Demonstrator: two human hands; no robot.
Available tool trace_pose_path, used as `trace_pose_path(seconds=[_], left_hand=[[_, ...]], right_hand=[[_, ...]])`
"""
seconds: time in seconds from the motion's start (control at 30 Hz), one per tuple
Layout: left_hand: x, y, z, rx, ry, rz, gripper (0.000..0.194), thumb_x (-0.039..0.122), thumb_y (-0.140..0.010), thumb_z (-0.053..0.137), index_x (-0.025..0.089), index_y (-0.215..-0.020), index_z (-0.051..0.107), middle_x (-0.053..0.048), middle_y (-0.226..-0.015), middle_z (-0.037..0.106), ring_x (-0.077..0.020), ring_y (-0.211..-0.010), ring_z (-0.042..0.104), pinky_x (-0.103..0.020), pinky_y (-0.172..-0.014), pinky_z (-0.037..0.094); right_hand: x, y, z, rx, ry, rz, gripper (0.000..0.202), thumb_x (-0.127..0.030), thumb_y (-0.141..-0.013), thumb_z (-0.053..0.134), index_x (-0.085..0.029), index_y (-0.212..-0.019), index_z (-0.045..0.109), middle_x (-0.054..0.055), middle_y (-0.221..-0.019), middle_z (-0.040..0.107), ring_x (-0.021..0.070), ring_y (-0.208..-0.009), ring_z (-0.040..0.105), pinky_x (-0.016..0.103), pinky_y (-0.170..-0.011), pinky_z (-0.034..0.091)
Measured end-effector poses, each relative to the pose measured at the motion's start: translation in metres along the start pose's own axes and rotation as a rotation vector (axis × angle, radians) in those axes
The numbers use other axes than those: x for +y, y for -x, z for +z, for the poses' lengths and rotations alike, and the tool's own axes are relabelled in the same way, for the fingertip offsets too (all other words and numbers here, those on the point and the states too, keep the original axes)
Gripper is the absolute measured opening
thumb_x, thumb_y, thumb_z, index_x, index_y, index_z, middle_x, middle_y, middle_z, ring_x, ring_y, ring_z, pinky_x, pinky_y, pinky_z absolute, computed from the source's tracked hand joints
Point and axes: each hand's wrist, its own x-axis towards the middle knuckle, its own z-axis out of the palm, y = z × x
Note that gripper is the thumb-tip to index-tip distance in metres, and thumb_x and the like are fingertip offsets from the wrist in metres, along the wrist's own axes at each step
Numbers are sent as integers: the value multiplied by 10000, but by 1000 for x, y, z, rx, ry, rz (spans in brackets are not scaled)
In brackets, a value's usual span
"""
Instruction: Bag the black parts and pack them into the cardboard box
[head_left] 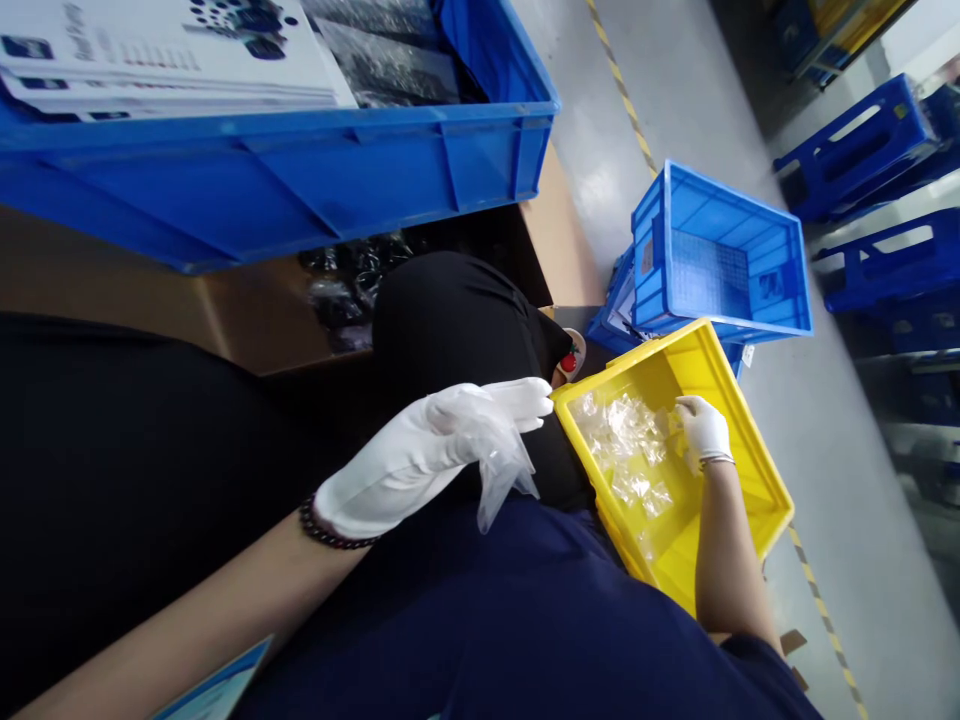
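My left hand (427,455), in a white glove, is in the middle of the head view over my lap. Its fingers are closed on a clear plastic bag (501,465) that hangs down from the palm. To the right, my right hand (703,428), also white-gloved, reaches inside a yellow bin (750,450). Its fingers are bent together at a small clear packet (675,432). Many small clear packets (626,430) lie loose on the bin's floor, left of that hand.
A large blue crate (315,175) with printed sheets (172,60) and bagged items (390,60) stands at the upper left. Beyond the yellow bin is a blue crate (720,260) on stacked ones. Blue stools (862,140) stand at the far right. Below the large crate lies an open carton (562,220).
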Motion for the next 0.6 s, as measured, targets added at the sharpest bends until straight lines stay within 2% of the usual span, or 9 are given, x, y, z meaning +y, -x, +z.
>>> trace_pose_path(seconds=[0.07,0.17,0.23,0.3,0.4,0.5,0.53,0.6], left_hand=[[-1,0,0,-78,-88,46,430,618,-839,649,245,-706,818,-131,-719,733,-324,-1122,657,-479,-1137,410],[-3,1,-4,-24,-107,36,410,626,-831,653,266,-721,817,-127,-820,756,-324,-1182,629,-476,-1088,455],[-4,3,-8,10,-109,23,389,623,-813,673,274,-719,815,-127,-864,761,-336,-1199,618,-495,-1071,463],[-4,5,-11,-10,-121,38,404,627,-830,647,277,-720,816,-127,-806,753,-336,-1171,632,-511,-1088,443],[-4,5,-13,-39,-87,48,400,608,-855,629,273,-747,821,-123,-723,734,-321,-1151,640,-491,-1101,435],[-6,1,-9,-84,-36,16,426,602,-875,607,252,-765,824,-134,-718,728,-316,-1163,632,-467,-1091,450],[-8,-1,-7,-116,-30,5,452,609,-880,596,236,-761,823,-143,-743,732,-322,-1173,625,-467,-1093,450],[-16,-3,-2,-140,23,-9,443,583,-871,627,199,-761,819,-152,-955,756,-334,-1188,615,-471,-1090,457]], right_hand=[[3,-10,18,-32,85,-16,296,-341,-827,604,-262,-1079,738,60,-1082,743,248,-1047,681,361,-967,495],[4,-23,52,-81,94,4,429,-305,-708,714,-208,-1127,721,120,-1178,704,285,-1082,653,379,-964,482],[5,-27,68,-90,93,40,420,-318,-696,713,-172,-1089,718,146,-1111,709,296,-1027,657,388,-912,491],[8,-28,74,-95,73,62,280,-337,-711,688,-175,-938,722,118,-976,718,277,-951,662,367,-861,495],[12,-23,59,-81,11,70,176,-354,-703,678,-190,-763,661,60,-839,697,240,-865,656,326,-805,495],[9,-9,29,-69,-80,55,194,-378,-720,642,-192,-770,617,17,-782,680,197,-776,651,280,-726,496],[5,-4,18,-68,-130,41,209,-389,-724,639,-191,-785,611,12,-780,680,190,-757,650,272,-705,495],[-2,7,-1,-77,-270,3,282,-417,-716,670,-183,-868,623,26,-836,700,198,-771,663,276,-691,504]])
